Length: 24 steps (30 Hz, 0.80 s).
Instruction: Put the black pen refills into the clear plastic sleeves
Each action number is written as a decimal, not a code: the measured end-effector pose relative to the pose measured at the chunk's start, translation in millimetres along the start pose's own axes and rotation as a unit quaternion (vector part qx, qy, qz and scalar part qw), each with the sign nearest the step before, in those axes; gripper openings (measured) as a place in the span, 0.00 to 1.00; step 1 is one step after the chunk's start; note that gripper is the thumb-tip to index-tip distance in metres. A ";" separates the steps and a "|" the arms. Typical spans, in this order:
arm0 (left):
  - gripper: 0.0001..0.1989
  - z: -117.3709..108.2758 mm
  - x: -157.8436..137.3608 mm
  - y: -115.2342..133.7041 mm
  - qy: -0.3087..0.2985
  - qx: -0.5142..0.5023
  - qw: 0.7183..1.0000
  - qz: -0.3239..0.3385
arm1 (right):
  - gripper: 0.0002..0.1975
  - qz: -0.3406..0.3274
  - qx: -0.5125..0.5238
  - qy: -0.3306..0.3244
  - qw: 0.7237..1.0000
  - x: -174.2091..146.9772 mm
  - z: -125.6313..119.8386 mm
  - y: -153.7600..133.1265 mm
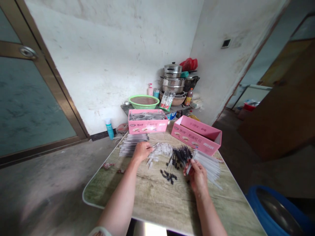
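My left hand [142, 151] is closed in a pinch at the left edge of a heap of small white pieces [163, 149]; what its fingertips hold is too small to make out. Left of it lies a stack of finished-looking grey-white sticks [129, 144]. My right hand [198, 173] grips a slim translucent plastic tube [189, 167], tilted. Beside that hand, more translucent tubes [208, 165] lie in a loose row. A bunch of thin black sticks [182, 155] rests between the hands, with several small black pieces [168, 176] nearer me.
Two pink boxes stand along the table's far side: the left box [147, 127] holds grey-white sticks, the right box [197, 137] is angled. Behind them are a green basin [144, 102] and stacked steel pots [173, 82]. A blue tub [273, 209] stands by the table's right side.
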State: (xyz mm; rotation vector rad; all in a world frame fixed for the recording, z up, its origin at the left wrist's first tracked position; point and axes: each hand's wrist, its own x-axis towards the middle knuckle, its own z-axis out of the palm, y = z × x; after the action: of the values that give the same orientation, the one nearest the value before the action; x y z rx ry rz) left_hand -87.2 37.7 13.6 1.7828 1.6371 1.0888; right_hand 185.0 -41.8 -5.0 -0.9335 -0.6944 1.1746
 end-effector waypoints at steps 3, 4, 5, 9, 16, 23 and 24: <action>0.06 -12.4 -5.1 -4.8 -0.119 0.035 0.992 -0.020 | 0.14 -0.004 -0.009 0.001 1.000 0.2 -0.2 0.8; 0.06 -15.0 -7.2 -5.3 -0.150 0.048 0.987 -0.029 | 0.14 -0.005 -0.010 0.001 1.000 0.3 -0.1 1.0; 0.07 -16.8 -9.1 -5.2 -0.174 0.060 0.982 -0.035 | 0.14 -0.004 -0.011 0.000 1.000 0.3 0.0 1.0; 0.14 -12.2 -12.3 0.3 -0.171 0.093 0.981 -0.013 | 0.13 -0.003 -0.008 -0.007 1.000 0.2 1.0 0.6; 0.14 35.6 -10.1 15.0 -0.119 0.075 0.987 0.074 | 0.14 -0.006 -0.018 -0.006 1.000 -0.5 1.2 2.3; 0.10 53.0 -7.4 8.6 -0.081 -0.064 0.995 0.018 | 0.16 -0.002 -0.059 -0.029 0.998 -3.8 5.8 3.1; 0.10 51.8 -7.0 8.6 -0.075 -0.111 0.991 0.005 | 0.17 -0.006 -0.081 -0.041 0.996 -4.9 6.6 3.7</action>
State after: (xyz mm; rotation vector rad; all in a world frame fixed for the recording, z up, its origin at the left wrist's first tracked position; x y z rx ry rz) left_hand -40.0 37.8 -10.5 1.6851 1.3653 1.0675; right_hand 176.5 -44.6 -5.2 -1.0200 -0.8700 1.1640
